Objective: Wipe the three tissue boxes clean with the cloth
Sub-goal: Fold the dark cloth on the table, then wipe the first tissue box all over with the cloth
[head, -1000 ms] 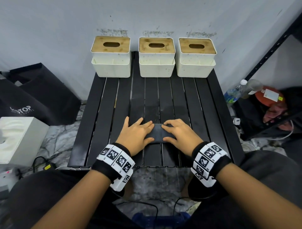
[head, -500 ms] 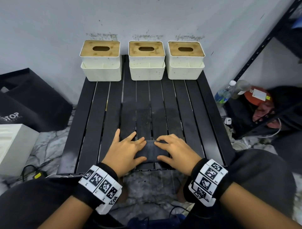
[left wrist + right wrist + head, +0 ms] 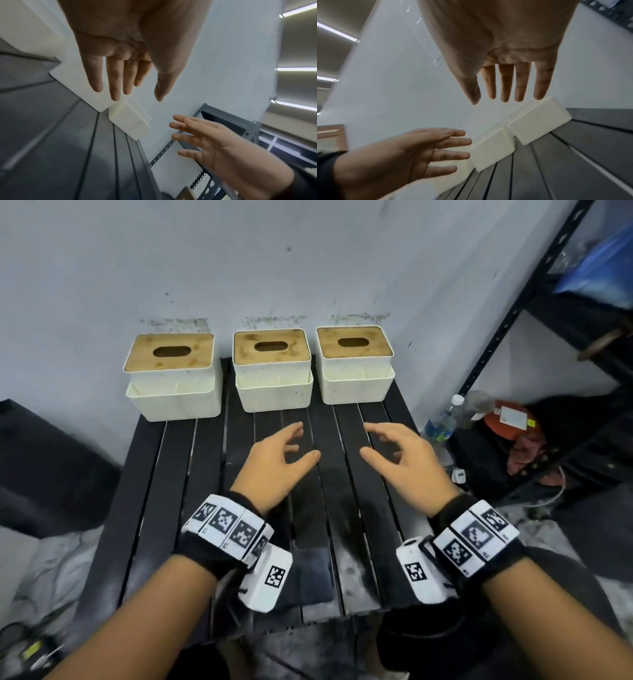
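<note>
Three cream tissue boxes with wooden slotted lids stand in a row against the wall at the back of the black slatted table (image 3: pixel 164 508): left box (image 3: pixel 173 392), middle box (image 3: pixel 273 392), right box (image 3: pixel 356 385). My left hand (image 3: pixel 303 442) hovers open over the table in front of the middle box. My right hand (image 3: pixel 367 440) hovers open beside it, short of the right box. Neither holds anything. The dark cloth (image 3: pixel 310 577) lies folded at the table's near edge between my wrists, partly hidden. The left wrist view shows the left hand (image 3: pixel 137 97) spread before two boxes (image 3: pixel 126 120); the right wrist view shows the right hand (image 3: pixel 489 101) likewise.
A black metal shelf rack (image 3: pixel 507 313) stands to the right of the table. A water bottle (image 3: pixel 445 422) and an orange item (image 3: pixel 510 419) lie on the floor below it. A black bag (image 3: pixel 44 467) sits at the left.
Both hands have let go of the cloth and moved forward over the table toward the boxes, fingers spread. The cloth stays at the near edge.
</note>
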